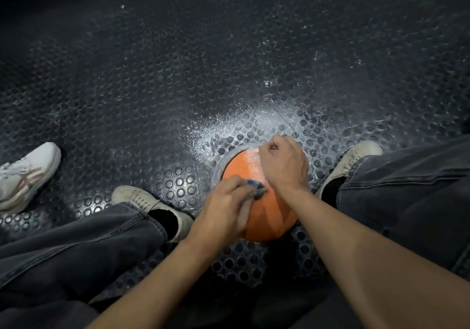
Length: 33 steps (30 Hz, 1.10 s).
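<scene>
left hand (223, 201): we gripped a small blue-grey rag (256, 189) in curled fingers and pressed it to the ball's near-left top.
ball: the orange pebbled rubber ball (269, 216) sat on the floor between our two worn canvas shoes (142, 199).
right hand (284, 166): it rested on the ball's far top with fingers curled. We couldn't tell whether they pinched anything.
seat: a clear plastic ring (218, 168) cupped the ball's far-left side. We couldn't see the contact underneath.
handling: we judged it light, springy and not fragile. The skin looked grippy when dry, likely slick under the whitish film near the top.
hold: a palm flat on the crown, or both palms on the sides. It would roll if freed.
floor: black studded rubber matting (152, 87), with white speckled residue (244, 122) just beyond the ball.
bystander: a white sneaker (25, 173) stood well apart on the left.
</scene>
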Available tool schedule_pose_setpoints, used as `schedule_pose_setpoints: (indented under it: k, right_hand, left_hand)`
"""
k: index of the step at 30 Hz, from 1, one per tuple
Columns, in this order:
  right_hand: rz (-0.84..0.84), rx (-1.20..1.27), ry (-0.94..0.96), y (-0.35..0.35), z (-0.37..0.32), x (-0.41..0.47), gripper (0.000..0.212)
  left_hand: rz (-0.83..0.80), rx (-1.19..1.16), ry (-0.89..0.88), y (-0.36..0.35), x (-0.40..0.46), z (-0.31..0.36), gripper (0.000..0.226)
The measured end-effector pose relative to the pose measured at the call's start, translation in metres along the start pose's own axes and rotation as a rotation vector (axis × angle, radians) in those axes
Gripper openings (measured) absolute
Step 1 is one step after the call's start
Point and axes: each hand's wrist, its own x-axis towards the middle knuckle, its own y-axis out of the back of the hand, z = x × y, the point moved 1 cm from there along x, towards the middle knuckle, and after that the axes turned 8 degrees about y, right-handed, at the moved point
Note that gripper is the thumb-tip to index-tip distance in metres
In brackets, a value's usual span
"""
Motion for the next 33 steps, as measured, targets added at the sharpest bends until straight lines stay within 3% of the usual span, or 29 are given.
schedule_pose_setpoints:
  k: [3,5,8,11,13,15,17,22,24,28,33]
  right_hand:
    - [0.026,-0.016,0.022,-0.002,-0.002,-0.006,0.022]
    - [0.056,-0.008,-0.039,-0.007,-0.004,-0.007,0.02]
    - [0.08,0.022,-0.119,-0.005,-0.003,-0.004,0.019]
    - [0.065,0.046,-0.084,-0.002,0.004,-0.003,0.021]
    - [0.062,0.032,-0.043,-0.004,0.003,-0.006,0.02]
    - [0.059,0.019,-0.041,-0.007,-0.002,-0.008,0.019]
    - [0.062,0.01,-0.068,-0.01,-0.005,-0.011,0.017]
    - [0.041,-0.001,0.014,-0.006,-0.001,-0.008,0.025]
    - [0.01,-0.016,0.084,-0.007,0.0,-0.009,0.025]
    - [0.047,-0.022,0.133,-0.009,0.0,-0.015,0.019]
    - [0.013,-0.009,0.044,-0.003,0.004,-0.007,0.018]
  left_hand:
    - [0.182,-0.042,0.198,0.006,0.041,-0.002,0.019]
    - [0.215,-0.019,0.288,0.009,0.05,-0.002,0.019]
    - [0.126,-0.008,0.096,0.001,0.017,0.001,0.017]
    - [0.04,0.046,-0.045,-0.004,-0.005,0.001,0.015]
    - [0.097,0.025,0.033,0.001,0.019,0.002,0.018]
    - [0.18,0.027,0.219,0.007,0.051,-0.002,0.019]
    - [0.157,0.048,0.27,0.011,0.06,-0.005,0.018]
    - [0.013,0.067,-0.021,0.012,0.005,-0.003,0.018]
    - [0.001,0.08,-0.006,0.011,0.02,-0.006,0.018]
    - [0.065,0.049,0.206,0.011,0.064,-0.009,0.018]
    - [-0.027,0.066,-0.002,0.024,0.02,-0.013,0.02]
